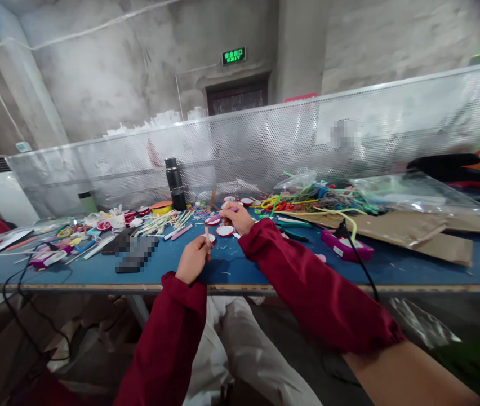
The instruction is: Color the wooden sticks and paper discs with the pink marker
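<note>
Over the blue tabletop (pixel 231 273), my left hand (pixel 195 259) is closed in a pinch with a small tan stick-like piece (pixel 207 232) standing up from its fingertips; its exact kind is too small to tell. Just beyond and to the right, my right hand (pixel 239 220) is closed around a pinkish-purple pen-like tool (pixel 215 219), which points left above the tan piece. Close to both hands lie shallow white dishes with red rims, one of them a round dish (pixel 225 230) between the hands. Red sleeves cover both my forearms.
Thin pale sticks (pixel 161 224), a black bottle (pixel 175 185) and dark flat slabs (pixel 136 255) lie or stand to the left. On the right are a purple box (pixel 347 246) with a cable, colourful strands (pixel 328 197) and cardboard (pixel 396 228). A perforated metal screen (pixel 265 135) borders the back.
</note>
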Motion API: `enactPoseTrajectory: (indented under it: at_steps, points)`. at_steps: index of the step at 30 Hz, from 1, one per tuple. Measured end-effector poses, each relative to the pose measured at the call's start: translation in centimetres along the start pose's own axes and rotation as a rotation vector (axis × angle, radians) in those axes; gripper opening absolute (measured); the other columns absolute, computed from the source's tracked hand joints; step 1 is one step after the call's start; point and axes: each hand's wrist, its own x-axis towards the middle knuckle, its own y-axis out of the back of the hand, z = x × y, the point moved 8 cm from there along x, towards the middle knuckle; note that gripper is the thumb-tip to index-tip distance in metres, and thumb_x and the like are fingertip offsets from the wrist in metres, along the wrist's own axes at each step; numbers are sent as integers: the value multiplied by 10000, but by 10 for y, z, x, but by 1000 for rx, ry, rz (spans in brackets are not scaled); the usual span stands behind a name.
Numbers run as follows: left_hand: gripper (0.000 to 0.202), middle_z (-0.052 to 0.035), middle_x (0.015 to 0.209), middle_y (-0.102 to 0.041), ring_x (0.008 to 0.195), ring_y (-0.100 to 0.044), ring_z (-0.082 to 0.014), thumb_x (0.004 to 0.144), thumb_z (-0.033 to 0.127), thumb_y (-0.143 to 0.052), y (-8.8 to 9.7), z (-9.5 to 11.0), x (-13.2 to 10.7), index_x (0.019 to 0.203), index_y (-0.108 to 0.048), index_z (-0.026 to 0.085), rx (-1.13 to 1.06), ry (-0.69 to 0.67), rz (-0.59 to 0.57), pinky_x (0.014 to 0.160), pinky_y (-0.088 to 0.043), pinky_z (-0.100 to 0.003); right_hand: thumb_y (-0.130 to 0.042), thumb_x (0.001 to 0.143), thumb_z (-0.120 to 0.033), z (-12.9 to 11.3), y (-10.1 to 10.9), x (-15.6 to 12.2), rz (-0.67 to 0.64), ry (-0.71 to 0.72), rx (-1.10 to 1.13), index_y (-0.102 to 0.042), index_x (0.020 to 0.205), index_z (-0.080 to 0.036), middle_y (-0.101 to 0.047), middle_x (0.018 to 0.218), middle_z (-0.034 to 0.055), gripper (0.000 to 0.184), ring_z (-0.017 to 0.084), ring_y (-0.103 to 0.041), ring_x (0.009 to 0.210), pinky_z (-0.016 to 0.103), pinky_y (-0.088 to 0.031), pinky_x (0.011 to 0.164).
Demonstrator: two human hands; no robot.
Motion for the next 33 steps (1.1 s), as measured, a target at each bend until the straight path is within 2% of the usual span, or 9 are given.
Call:
enactPoseTrajectory:
  at_steps: [9,16,22,29,33]
  points:
    - [184,31,566,-544,537,-457,-126,881,339,-478,1,1,0,818,-578,198,0,0,9,556,-315,-245,-746,564,-366,2,-5,-2,-39,-28,31,-512,621,-232,-562,463,-59,276,107,-483,437,248,-402,463]
    - [199,35,565,-535,529,-438,-125,882,365,-485,0,-2,1,824,-579,200,11,7,8,550,-304,-246,-719,584,-354,0,1,0,-2,-3,2,-513,613,-233,-558,477,-53,240,110,-486,446,257,-411,474]
    - [205,28,572,-548,522,-426,-124,893,361,-476,1,-4,1,824,-583,199,17,-1,13,536,-294,-249,-727,576,-356,-1,-6,-3,-65,-17,19,-507,610,-233,-546,452,-56,254,110,-479,425,254,-396,462]
    - [233,29,564,-543,524,-428,-124,897,388,-483,1,-2,1,815,-589,197,17,1,15,541,-291,-247,-708,583,-346,-2,0,-1,-14,-10,7,-508,612,-233,-563,469,-48,231,114,-489,450,245,-384,459]
    - [221,30,559,-541,516,-416,-120,896,370,-481,1,-1,0,815,-587,194,10,1,9,536,-289,-246,-701,590,-324,-3,-3,-2,-44,-13,17,-495,606,-233,-548,453,-50,226,111,-473,434,247,-379,458]
